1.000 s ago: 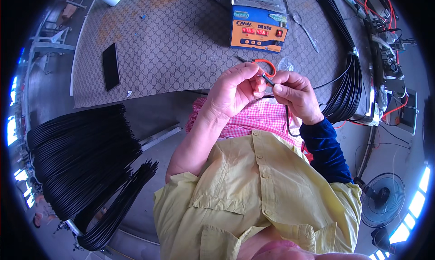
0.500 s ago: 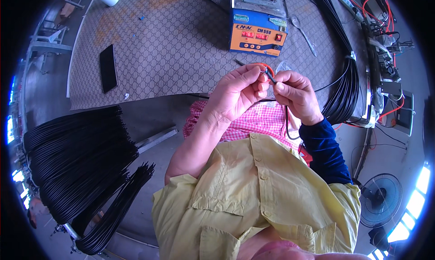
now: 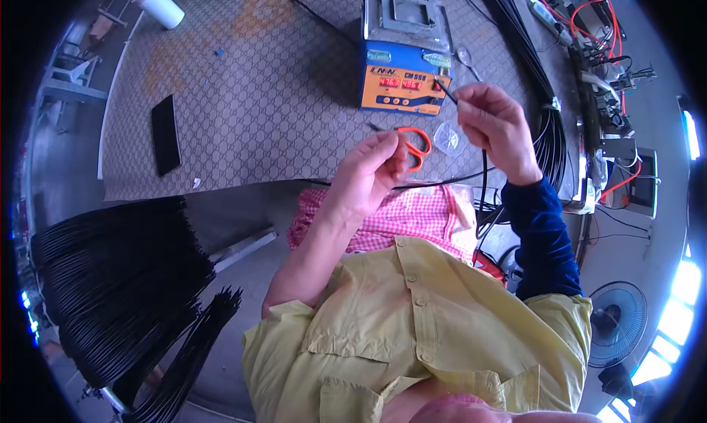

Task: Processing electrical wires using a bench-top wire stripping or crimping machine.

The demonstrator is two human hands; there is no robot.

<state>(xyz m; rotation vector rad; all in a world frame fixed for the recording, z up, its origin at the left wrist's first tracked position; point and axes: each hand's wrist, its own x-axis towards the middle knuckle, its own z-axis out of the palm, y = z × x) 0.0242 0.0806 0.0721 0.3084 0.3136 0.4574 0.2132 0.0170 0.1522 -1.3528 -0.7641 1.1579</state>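
Note:
In my right hand (image 3: 498, 132), thumb and fingers pinch a black cable (image 3: 445, 90). Its short end sticks up to the left, in front of the blue and orange solder pot (image 3: 401, 84), and the rest hangs below the hand. My left hand (image 3: 370, 169) is closed at the table's front edge, thumb pressed to the fingers; whatever may be between them is hidden. Just beyond it lie scissors with orange handles (image 3: 426, 149), partly covered by the hand. Beside them sits a small clear plastic dish (image 3: 446, 138).
A spoon (image 3: 465, 58) lies right of the pot, near a long bundle of black cables (image 3: 515, 36). On the left are a phone (image 3: 166, 135) and a white cylinder (image 3: 160, 7). Black cables (image 3: 121, 275) hang at lower left. A fan (image 3: 617, 323) stands at lower right.
My hands have drawn apart. The right has risen toward the solder pot with the cable; the left has come down slightly, uncovering more of the scissors. The view has shifted a little.

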